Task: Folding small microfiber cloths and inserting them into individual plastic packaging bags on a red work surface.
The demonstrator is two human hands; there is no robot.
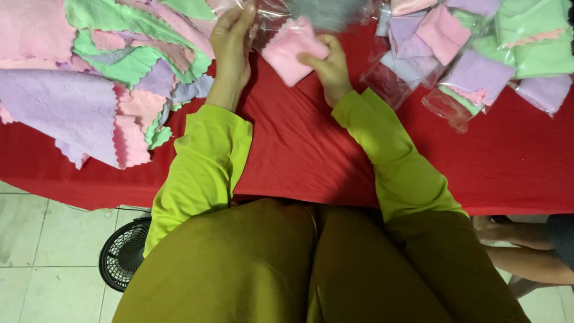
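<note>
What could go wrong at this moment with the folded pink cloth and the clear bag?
The right hand pinches the folded pink cloth by one edge only, so it could unfold or bunch at the mouth of the clear plastic bag that the left hand holds. The thin bag might also slip or crumple. The packed cloth bundles lie close by on the red table cover and could get nudged.

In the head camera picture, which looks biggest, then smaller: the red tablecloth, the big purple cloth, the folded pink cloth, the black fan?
1. Red tablecloth, by far.
2. Big purple cloth, spread at the left.
3 and 4. Black fan and folded pink cloth held by the right hand: look alike; the fan is partly hidden and farther away.
</note>
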